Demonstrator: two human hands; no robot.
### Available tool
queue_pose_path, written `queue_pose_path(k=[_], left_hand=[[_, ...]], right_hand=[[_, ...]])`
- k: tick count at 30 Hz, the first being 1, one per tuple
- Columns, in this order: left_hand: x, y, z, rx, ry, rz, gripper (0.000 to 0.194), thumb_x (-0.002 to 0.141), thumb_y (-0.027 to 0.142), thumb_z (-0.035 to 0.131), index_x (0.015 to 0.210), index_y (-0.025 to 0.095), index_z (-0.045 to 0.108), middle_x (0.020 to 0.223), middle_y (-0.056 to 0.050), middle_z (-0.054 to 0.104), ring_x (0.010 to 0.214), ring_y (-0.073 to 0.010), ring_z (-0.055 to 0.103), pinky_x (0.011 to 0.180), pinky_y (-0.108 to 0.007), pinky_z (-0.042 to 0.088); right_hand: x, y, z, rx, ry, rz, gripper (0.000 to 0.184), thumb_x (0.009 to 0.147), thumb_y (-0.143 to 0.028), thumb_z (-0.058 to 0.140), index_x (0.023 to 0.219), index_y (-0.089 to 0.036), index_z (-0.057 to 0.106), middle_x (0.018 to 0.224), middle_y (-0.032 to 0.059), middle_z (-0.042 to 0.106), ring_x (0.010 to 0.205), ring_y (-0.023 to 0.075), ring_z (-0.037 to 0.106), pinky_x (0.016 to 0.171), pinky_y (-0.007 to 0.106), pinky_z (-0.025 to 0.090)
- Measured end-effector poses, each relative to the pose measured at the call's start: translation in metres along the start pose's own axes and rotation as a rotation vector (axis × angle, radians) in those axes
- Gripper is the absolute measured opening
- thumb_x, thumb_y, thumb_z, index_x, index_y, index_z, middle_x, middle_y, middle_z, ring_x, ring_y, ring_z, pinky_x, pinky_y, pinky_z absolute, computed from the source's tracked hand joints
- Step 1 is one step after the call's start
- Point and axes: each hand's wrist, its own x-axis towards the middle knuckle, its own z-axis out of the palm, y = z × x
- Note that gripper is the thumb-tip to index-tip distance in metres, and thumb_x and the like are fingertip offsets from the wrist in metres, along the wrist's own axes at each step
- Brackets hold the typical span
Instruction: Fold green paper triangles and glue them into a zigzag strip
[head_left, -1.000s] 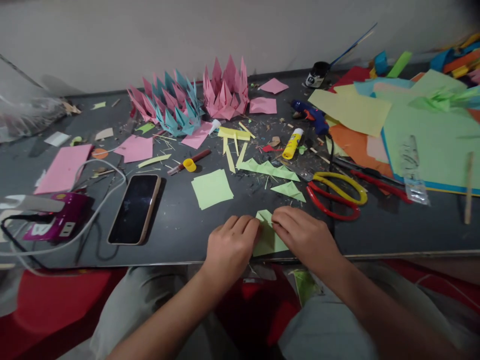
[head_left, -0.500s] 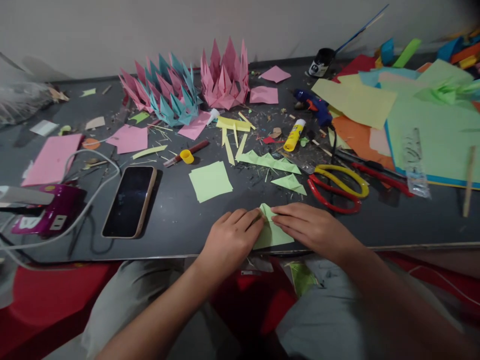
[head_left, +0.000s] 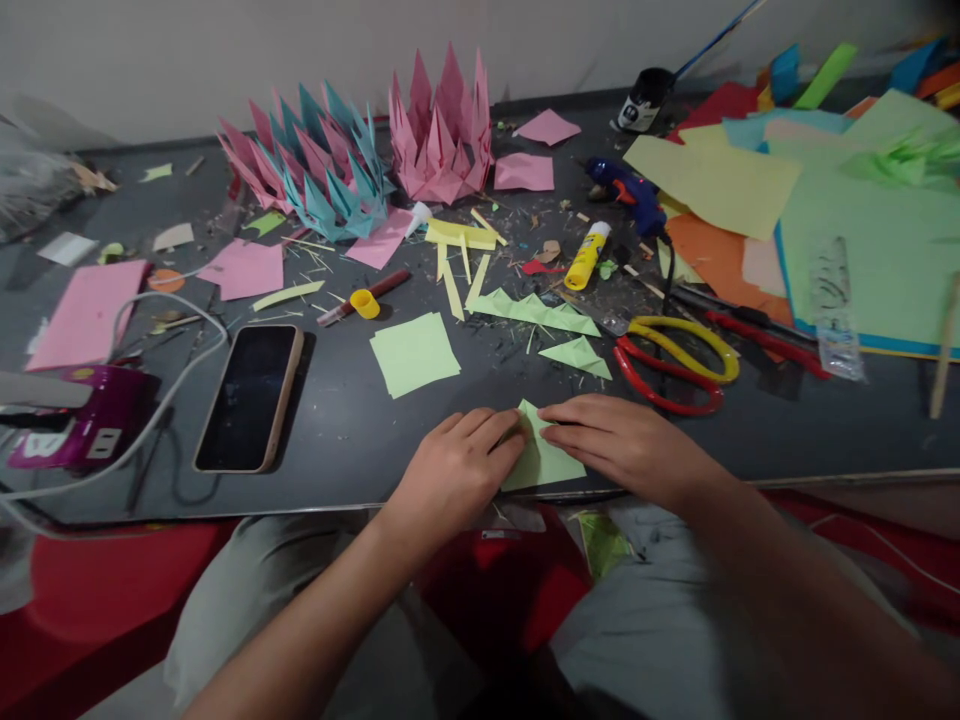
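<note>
One left hand [head_left: 461,463] and one right hand [head_left: 626,445] lay fingers on a folded pale-green paper sheet [head_left: 544,465] at the grey worktop's [head_left: 341,435] front edge; whether either pinches it cannot be told. Beyond lies a square light-green paper stack [head_left: 415,354]; toward the back edge, a spiky pink paper crown [head_left: 442,150].

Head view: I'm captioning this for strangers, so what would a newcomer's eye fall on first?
Probably the spiky pink crown near the wall, with the pink-and-blue spikes just left of it. Next come the scissors, their red and yellow handles bright right of centre. At the table's front edge, the left hand and right hand rest on a green sheet.
</note>
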Motion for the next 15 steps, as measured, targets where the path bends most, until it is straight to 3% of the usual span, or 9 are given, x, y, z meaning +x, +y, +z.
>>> queue_pose_path(k=[15], left_hand=[[0.0023, -0.0026, -0.0045, -0.008, -0.047, 0.038, 0.016, 0.088, 0.014, 0.046, 0.092, 0.014, 0.061, 0.107, -0.007, 0.063, 0.09, -0.0179, 0.058, 0.076, -0.031, 0.05]], right_hand=[[0.0005, 0.0016, 0.0003, -0.018, -0.014, 0.011, 0.032, 0.092, -0.019, 0.035, 0.092, -0.018, 0.067, 0.1, 0.0073, 0.068, 0.09, 0.0169, 0.062, 0.079, 0.033, 0.052]])
